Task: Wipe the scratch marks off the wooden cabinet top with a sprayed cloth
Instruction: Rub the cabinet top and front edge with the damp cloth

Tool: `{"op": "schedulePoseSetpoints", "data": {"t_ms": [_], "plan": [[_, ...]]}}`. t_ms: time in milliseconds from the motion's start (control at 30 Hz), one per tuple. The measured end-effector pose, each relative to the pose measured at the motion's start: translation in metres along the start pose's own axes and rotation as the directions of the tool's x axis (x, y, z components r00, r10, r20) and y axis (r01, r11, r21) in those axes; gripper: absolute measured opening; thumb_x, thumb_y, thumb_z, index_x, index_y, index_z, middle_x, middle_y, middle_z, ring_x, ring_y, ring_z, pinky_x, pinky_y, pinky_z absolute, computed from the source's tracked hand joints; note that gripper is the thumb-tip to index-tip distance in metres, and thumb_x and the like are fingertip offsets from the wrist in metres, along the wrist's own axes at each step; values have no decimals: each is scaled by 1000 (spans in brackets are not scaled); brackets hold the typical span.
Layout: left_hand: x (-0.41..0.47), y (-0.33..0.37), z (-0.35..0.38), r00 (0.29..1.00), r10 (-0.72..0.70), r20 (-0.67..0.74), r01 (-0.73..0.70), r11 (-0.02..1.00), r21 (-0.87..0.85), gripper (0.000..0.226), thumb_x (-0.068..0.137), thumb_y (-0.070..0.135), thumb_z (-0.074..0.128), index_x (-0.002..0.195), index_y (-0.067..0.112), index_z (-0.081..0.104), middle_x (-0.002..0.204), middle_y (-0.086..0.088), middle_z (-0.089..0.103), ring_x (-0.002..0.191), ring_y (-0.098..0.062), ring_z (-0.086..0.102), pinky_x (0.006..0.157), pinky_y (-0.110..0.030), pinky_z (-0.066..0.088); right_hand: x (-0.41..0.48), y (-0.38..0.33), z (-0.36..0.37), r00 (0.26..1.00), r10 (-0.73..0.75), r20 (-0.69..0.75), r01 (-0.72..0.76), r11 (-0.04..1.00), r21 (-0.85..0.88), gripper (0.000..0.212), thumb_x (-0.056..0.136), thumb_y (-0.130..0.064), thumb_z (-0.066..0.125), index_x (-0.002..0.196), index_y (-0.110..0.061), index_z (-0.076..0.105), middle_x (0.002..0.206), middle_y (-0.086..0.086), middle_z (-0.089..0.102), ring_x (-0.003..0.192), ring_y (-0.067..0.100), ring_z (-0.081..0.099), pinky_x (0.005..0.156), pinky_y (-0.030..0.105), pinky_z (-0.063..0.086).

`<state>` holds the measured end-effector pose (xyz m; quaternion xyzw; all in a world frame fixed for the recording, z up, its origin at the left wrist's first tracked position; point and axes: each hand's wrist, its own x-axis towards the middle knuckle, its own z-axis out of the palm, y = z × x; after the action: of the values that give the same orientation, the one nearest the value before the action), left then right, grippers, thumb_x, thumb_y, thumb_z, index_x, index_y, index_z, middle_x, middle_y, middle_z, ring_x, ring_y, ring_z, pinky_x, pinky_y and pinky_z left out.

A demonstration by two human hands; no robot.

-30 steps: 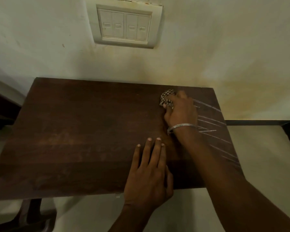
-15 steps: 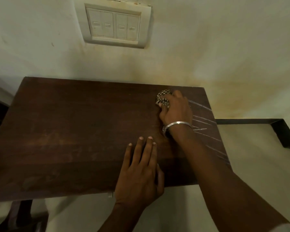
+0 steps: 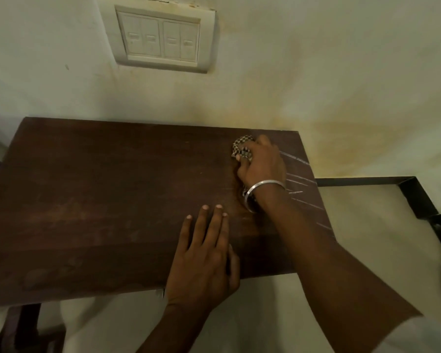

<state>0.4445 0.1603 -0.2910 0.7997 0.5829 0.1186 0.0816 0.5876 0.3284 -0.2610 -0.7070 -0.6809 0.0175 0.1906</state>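
I look down on a dark wooden cabinet top (image 3: 99, 200) standing against a pale, stained wall (image 3: 316, 72). A switch plate (image 3: 161, 38) with four rocker switches sits on the wall above the far edge of the cabinet top.

My right hand (image 3: 262, 164) rests on the cabinet top near its far right corner, its grip closed around a bunched checked cloth (image 3: 242, 147). The cloth sticks out past the fingertips on the side toward the middle of the cabinet top and touches the wood. A silver bangle (image 3: 260, 191) circles the right wrist, just nearer to me than the cloth.

Pale scratch marks (image 3: 297, 179) run in thin slanted lines across the right end of the cabinet top, just beyond the right hand and continuing along that edge toward the near right corner. The hand and forearm cover part of them, so I cannot tell how far they reach underneath.

My left hand (image 3: 206, 256) lies flat on the cabinet top at its near edge, right of the middle, fingers stretched out together and pointing toward the wall, holding nothing. Its fingertips stop near the bangle but apart from it.

A black metal frame (image 3: 413, 192) shows beyond the right end of the cabinet top, lower down, over a light floor (image 3: 367, 225).
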Motion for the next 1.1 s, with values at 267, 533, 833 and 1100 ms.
{"op": "schedulePoseSetpoints", "data": {"t_ms": [267, 533, 833, 1100], "plan": [[-1, 1, -6, 1000, -20, 23, 20, 1000, -6, 65, 88, 36, 39, 145, 6, 50, 155, -11, 43, 147, -30, 34, 115, -54, 31, 24, 1, -4, 996, 45, 82, -44, 999, -5, 35, 87, -22, 61, 122, -18, 63, 119, 10, 51, 107, 34, 49, 85, 42, 48], [0, 2, -6, 1000, -13, 9, 13, 1000, 3, 64, 87, 33, 39, 142, 4, 52, 153, -12, 46, 145, -32, 38, 116, -54, 31, -7, 4, -9, 997, 69, 44, -68, 997, -31, 36, 82, -21, 64, 119, -22, 65, 118, 6, 54, 107, 32, 52, 85, 45, 51], [0, 2, -4, 1000, -7, 0, 7, 1000, 20, 64, 88, 33, 38, 143, 4, 51, 154, -13, 44, 145, -32, 36, 116, -55, 30, -21, 4, -8, 998, 56, 26, -56, 998, 19, 31, 84, -20, 63, 115, -22, 66, 115, 6, 54, 103, 29, 51, 82, 41, 51], [-1, 4, -6, 999, -8, -48, 9, 1000, 26, 64, 85, 32, 39, 140, 2, 54, 151, -14, 48, 143, -34, 40, 115, -55, 32, 1, 5, -17, 990, 85, 116, -82, 996, -33, 40, 83, -24, 65, 122, -22, 64, 120, 8, 53, 111, 34, 51, 87, 43, 49]]}}
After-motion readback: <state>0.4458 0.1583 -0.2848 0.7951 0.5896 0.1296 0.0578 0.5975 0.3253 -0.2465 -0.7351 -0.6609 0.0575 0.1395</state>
